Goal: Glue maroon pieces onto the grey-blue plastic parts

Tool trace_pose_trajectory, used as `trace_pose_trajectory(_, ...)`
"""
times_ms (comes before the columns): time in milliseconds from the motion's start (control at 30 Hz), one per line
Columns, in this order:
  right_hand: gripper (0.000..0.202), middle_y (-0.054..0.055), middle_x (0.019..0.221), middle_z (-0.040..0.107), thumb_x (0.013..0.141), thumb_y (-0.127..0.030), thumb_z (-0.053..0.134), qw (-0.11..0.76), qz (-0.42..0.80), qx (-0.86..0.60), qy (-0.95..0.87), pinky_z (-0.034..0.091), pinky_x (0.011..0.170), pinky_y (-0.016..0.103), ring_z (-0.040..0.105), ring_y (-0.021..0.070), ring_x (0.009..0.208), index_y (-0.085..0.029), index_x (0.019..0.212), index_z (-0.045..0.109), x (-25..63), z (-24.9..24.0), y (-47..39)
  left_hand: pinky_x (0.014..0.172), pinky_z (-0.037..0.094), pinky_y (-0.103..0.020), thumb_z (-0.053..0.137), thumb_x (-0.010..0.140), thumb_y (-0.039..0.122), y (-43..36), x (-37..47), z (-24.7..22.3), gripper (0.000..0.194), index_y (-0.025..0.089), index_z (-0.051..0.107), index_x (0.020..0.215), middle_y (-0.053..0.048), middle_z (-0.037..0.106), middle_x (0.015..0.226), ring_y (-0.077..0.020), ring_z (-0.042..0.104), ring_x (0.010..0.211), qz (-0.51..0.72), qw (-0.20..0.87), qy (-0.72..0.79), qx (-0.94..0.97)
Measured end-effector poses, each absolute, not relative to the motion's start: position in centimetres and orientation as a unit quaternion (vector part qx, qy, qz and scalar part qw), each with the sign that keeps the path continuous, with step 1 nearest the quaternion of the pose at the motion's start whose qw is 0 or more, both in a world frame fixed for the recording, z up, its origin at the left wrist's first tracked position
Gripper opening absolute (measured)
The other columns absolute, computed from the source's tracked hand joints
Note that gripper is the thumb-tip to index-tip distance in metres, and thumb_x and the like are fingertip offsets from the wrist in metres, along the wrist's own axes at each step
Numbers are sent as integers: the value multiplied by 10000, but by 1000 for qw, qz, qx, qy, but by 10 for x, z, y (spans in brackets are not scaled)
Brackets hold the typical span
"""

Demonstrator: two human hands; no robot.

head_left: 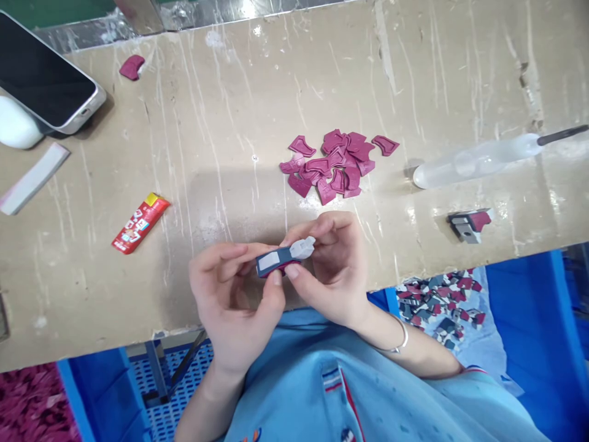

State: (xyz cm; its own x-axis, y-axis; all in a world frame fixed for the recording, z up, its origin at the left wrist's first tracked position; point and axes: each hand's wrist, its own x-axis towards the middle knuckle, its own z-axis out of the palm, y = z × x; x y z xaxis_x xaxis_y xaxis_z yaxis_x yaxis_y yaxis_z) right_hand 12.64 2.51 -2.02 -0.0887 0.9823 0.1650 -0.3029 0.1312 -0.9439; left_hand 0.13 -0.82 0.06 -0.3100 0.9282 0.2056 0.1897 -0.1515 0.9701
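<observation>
Between my two hands, just above the table's near edge, is a small dark blue and grey plastic part (pixel 279 259) with a maroon piece along its lower side. My left hand (pixel 237 294) pinches its left end between thumb and fingers. Thumb and fingertips of my right hand (pixel 334 267) close on the right end, beside the light grey tip. Beyond the hands lies a loose pile of maroon plastic pieces (pixel 338 161). To the right, a similar part with a maroon piece fitted, a small assembled block (pixel 470 224), rests on the table.
A translucent bottle with a dark thin tip (pixel 478 161) lies at right. At left are a red packet (pixel 140 223), a phone (pixel 50 73), a white strip (pixel 34 178) and one maroon piece (pixel 132 67). Below the table, a blue bin (pixel 529 307) holds assembled parts; maroon pieces (pixel 34 402) fill another.
</observation>
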Motion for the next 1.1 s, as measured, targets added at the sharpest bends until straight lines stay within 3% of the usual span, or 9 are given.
trace_pose_trajectory(233, 427, -25, 951, 715, 933, -281, 771, 566, 545, -374, -493, 673, 729, 328, 746, 166, 798, -332, 1176, 423, 124, -24, 24, 795, 705, -281, 827, 816, 28, -9, 3, 2, 449, 248, 632, 1155, 9, 790, 1043, -181, 851, 887, 585, 292, 562, 506)
trace_pose_trajectory(500, 452, -21, 989, 721, 891, -119, 742, 576, 526, -358, -513, 667, 722, 303, 744, 152, 821, -323, 1139, 425, 127, -25, 27, 814, 705, -241, 826, 792, 3, -6, 7, -3, 465, 242, 649, 1149, 29, 750, 1049, -147, 850, 882, 587, 278, 568, 506)
trace_pose_trajectory(767, 440, -16, 1044, 737, 952, -170, 738, 590, 538, -366, -478, 695, 815, 341, 789, 173, 919, -346, 1240, 454, 119, -29, 22, 780, 678, -257, 798, 854, 54, -5, 0, 3, 371, 251, 642, 1127, 7, 776, 1033, -164, 839, 895, 561, 318, 604, 469)
trace_pose_trajectory(967, 459, -44, 999, 701, 885, -93, 765, 591, 523, -399, -467, 672, 817, 306, 777, 147, 898, -347, 1163, 501, 120, -29, 21, 837, 682, -236, 792, 892, 32, -6, -4, -1, 367, 247, 681, 1167, 3, 814, 1056, -155, 845, 965, 560, 374, 574, 465)
trace_pose_trajectory(1100, 436, -45, 975, 690, 886, -142, 758, 574, 530, -411, -470, 691, 807, 320, 785, 158, 889, -339, 1128, 453, 122, -27, 23, 888, 703, -263, 833, 956, 207, -5, -8, -2, 263, 252, 735, 1197, -30, 831, 1113, -179, 843, 1031, 591, 440, 518, 435)
